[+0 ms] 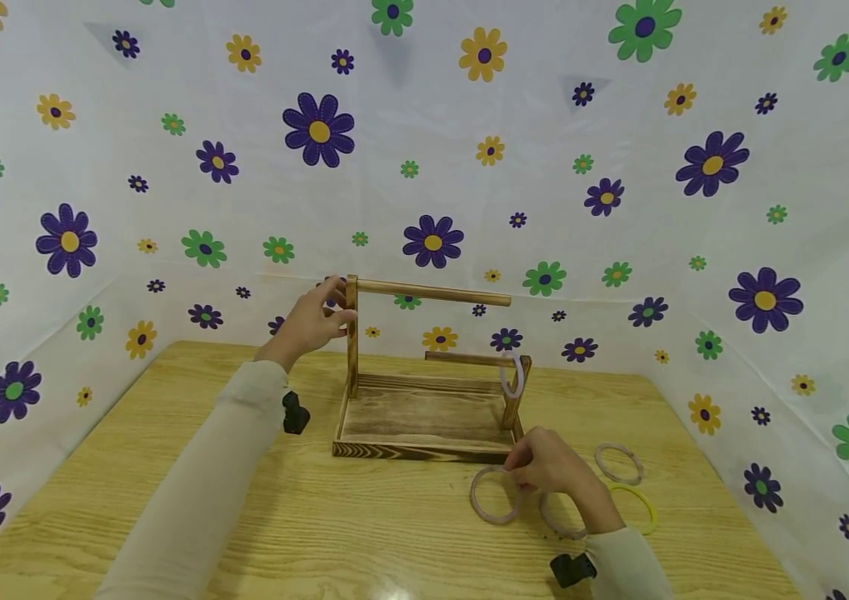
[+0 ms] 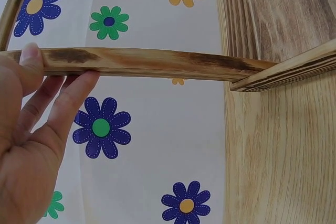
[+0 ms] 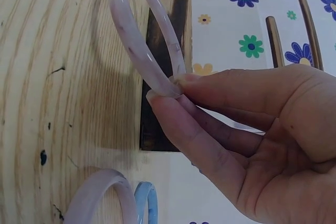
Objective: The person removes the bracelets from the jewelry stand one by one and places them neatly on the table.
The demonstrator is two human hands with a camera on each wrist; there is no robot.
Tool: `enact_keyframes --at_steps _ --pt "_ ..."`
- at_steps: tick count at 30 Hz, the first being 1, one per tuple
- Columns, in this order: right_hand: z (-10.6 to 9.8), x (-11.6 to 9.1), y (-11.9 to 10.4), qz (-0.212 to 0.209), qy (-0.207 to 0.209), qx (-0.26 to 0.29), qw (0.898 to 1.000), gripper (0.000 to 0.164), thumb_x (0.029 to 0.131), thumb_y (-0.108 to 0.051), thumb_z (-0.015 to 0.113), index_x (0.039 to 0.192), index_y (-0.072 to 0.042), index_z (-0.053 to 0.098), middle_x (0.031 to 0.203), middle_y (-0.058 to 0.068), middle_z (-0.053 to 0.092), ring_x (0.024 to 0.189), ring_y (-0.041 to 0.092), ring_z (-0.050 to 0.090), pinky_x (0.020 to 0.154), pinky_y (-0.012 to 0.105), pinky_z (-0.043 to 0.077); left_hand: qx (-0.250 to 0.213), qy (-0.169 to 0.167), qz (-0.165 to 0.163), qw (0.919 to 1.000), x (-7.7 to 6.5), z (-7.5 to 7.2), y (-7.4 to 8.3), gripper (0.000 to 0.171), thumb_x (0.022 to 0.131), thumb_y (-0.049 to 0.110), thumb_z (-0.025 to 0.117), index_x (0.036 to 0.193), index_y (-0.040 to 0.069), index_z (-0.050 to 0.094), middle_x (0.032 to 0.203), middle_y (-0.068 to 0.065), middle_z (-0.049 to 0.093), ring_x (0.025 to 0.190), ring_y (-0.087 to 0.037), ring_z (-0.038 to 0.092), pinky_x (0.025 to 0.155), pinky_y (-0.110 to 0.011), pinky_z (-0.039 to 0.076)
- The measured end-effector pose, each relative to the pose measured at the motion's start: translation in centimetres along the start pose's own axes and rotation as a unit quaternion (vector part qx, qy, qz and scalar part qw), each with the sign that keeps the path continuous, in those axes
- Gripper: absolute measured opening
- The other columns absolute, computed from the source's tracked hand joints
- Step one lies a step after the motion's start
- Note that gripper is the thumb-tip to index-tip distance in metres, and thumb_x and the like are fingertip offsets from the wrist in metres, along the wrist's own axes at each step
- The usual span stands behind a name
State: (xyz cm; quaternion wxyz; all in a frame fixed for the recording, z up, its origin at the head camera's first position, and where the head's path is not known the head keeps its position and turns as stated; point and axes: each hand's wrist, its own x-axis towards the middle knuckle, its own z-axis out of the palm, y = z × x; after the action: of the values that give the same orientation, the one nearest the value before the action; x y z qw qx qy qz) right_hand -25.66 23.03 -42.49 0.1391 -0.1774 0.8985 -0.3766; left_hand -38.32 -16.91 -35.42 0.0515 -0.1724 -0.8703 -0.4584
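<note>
A brown wooden bangle stand (image 1: 424, 454) has a tray base, a tall left post and a shorter right post, each with a rod. My left hand (image 1: 312, 321) holds the tall post (image 2: 157, 64) near its top, thumb on one side and fingers on the other. With thumb and fingertips, my right hand (image 1: 547, 462) pinches a pale lilac bangle (image 3: 131, 40) at its edge. That bangle is tilted up in front of the tray's right front corner. Another pale bangle (image 1: 520, 375) hangs on the lower rod (image 1: 461, 357), close to the short post.
Below the right wrist lies a pale bangle (image 1: 562, 531), partly hidden by it. Farther right are another pale bangle (image 1: 598, 461) and a yellow bangle (image 1: 649, 504). A blue-looking bangle (image 3: 151, 203) shows in the right wrist view. Flowered white cloth (image 1: 424, 192) surrounds the wooden table (image 1: 334, 533).
</note>
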Motion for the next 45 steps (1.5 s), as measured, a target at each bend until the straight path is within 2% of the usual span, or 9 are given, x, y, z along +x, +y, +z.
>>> enact_keyframes --at_steps 8,18,25,32,45 --pt "-0.05 -0.06 0.03 0.004 -0.004 -0.011 1.0 0.004 0.09 0.006 0.073 0.09 0.009 0.076 0.081 0.014 0.075 0.064 0.022 0.073 0.06 0.035 0.064 0.004 0.0 0.002 1.0 -0.16 0.04 0.1 0.037 0.108 0.017 0.056 0.142 0.008 0.045 0.127 -0.02 0.053 0.106 -0.039 0.068 0.093 -0.047 0.063" --pt "-0.03 -0.1 0.11 0.01 -0.007 -0.025 1.0 0.004 0.089 0.005 0.074 0.088 0.006 0.077 0.078 0.013 0.075 0.064 0.023 0.072 0.059 0.036 0.064 0.001 -0.002 0.004 1.0 -0.15 -0.03 0.35 0.029 0.108 0.017 0.056 0.133 0.007 0.049 0.125 -0.02 0.054 0.108 -0.04 0.068 0.095 -0.048 0.062" --pt "0.03 -0.07 0.32 -0.002 -0.012 -0.036 0.999 0.004 0.088 0.005 0.074 0.085 0.005 0.078 0.076 0.013 0.075 0.061 0.024 0.072 0.058 0.036 0.063 0.001 0.0 0.005 1.0 -0.21 0.0 0.25 0.031 0.108 0.017 0.055 0.136 0.006 0.048 0.126 -0.021 0.054 0.108 -0.041 0.068 0.094 -0.048 0.062" --pt "-0.02 -0.1 0.39 -0.006 -0.014 -0.046 0.999 0.004 0.088 0.004 0.075 0.086 0.004 0.078 0.075 0.013 0.075 0.057 0.024 0.07 0.056 0.037 0.061 -0.003 -0.002 -0.007 1.0 -0.1 0.01 0.24 0.039 0.109 0.018 0.054 0.144 0.004 0.045 0.131 -0.021 0.052 0.108 -0.04 0.067 0.096 -0.049 0.062" --pt "0.26 0.03 0.57 0.0 -0.012 -0.048 0.999 0.005 0.088 0.004 0.075 0.085 0.003 0.078 0.073 0.012 0.075 0.057 0.021 0.069 0.054 0.034 0.06 -0.008 -0.001 -0.009 0.9999 -0.09 0.03 0.15 0.032 0.108 0.017 0.055 0.139 0.009 0.048 0.128 -0.019 0.053 0.106 -0.037 0.067 0.094 -0.048 0.062"
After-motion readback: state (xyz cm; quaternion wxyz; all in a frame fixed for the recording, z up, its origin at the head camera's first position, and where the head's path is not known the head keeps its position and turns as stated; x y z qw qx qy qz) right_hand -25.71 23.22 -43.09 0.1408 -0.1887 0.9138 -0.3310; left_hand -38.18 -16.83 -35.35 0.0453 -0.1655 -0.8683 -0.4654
